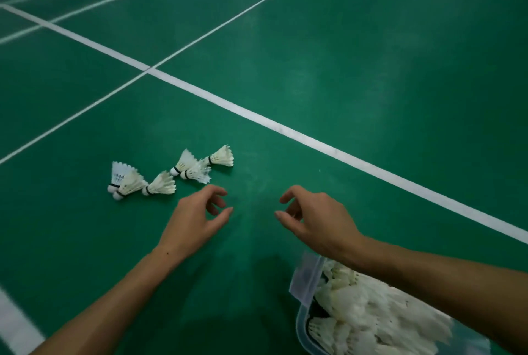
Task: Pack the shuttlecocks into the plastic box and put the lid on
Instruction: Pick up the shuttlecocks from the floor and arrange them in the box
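Observation:
Several white feather shuttlecocks lie on the green court floor, one cluster at the left (130, 182) and another further right (197, 166). My left hand (200, 220) hovers just below and right of them, fingers loosely curled and holding nothing. My right hand (311, 217) hovers level with it to the right, also loosely curled and holding nothing. A clear plastic box (304, 280) filled with many shuttlecocks (368, 312) sits at the bottom right, under my right forearm. No lid is in view.
White court lines (257, 117) cross the green floor (371, 55) beyond the hands. Another white line (14, 323) runs along the bottom left corner.

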`<action>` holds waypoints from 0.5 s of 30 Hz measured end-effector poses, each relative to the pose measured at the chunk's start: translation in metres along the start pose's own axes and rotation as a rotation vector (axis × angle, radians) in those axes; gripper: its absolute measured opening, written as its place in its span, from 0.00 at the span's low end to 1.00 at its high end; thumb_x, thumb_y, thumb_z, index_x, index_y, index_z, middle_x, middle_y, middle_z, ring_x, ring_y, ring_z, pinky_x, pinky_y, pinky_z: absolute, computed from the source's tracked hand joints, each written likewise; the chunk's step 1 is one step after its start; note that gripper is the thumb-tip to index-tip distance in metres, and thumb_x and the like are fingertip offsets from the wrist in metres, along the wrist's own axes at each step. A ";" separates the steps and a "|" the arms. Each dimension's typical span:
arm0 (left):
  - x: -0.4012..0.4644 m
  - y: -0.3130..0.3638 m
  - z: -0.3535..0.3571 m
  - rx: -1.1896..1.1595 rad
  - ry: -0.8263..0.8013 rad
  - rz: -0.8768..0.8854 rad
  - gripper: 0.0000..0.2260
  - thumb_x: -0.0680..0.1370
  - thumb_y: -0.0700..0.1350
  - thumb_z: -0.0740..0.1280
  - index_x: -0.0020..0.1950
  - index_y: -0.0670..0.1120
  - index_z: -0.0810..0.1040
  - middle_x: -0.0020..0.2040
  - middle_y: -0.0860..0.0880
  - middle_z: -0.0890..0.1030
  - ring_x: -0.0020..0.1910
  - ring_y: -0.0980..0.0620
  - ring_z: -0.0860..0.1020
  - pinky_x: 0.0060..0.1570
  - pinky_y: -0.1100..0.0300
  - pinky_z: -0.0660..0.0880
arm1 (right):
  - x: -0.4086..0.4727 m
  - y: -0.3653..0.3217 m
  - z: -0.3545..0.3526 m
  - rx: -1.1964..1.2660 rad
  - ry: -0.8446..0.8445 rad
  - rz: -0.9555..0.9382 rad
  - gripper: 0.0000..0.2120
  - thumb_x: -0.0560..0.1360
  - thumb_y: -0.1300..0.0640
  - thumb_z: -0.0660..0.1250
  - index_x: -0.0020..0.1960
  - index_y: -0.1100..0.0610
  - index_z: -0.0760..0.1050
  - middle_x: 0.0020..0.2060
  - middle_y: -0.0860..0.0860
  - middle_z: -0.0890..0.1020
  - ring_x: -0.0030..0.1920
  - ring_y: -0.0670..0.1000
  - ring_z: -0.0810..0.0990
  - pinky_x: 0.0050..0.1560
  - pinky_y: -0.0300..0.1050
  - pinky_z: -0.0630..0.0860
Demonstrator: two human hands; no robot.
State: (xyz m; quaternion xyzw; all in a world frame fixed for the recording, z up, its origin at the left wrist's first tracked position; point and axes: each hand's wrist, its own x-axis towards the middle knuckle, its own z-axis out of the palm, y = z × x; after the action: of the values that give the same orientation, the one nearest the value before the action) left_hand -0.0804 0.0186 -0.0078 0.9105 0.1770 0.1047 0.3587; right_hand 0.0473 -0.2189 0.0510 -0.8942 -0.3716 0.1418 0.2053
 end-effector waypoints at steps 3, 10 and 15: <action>0.020 -0.043 -0.024 0.072 0.006 -0.085 0.14 0.75 0.48 0.78 0.58 0.52 0.79 0.46 0.58 0.84 0.43 0.59 0.83 0.49 0.53 0.82 | 0.048 -0.014 0.026 0.047 0.022 0.001 0.14 0.80 0.41 0.68 0.61 0.47 0.76 0.47 0.41 0.87 0.51 0.48 0.85 0.50 0.51 0.81; 0.108 -0.086 -0.065 0.564 -0.156 0.013 0.25 0.72 0.55 0.79 0.67 0.55 0.77 0.64 0.48 0.79 0.63 0.44 0.76 0.60 0.48 0.76 | 0.148 -0.026 0.082 0.109 0.014 0.033 0.10 0.81 0.48 0.68 0.60 0.49 0.76 0.51 0.45 0.87 0.56 0.55 0.83 0.54 0.53 0.80; 0.161 -0.089 -0.055 0.754 -0.434 0.023 0.33 0.68 0.59 0.81 0.70 0.64 0.73 0.80 0.46 0.63 0.74 0.39 0.69 0.71 0.43 0.68 | 0.203 -0.026 0.111 0.084 0.022 0.013 0.16 0.81 0.52 0.69 0.67 0.46 0.74 0.62 0.54 0.76 0.65 0.59 0.73 0.61 0.54 0.74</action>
State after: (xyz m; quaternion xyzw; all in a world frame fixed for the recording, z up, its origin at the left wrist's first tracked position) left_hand 0.0271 0.1769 -0.0197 0.9807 0.1130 -0.1572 0.0285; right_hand 0.1256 -0.0263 -0.0550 -0.8888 -0.3571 0.1488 0.2457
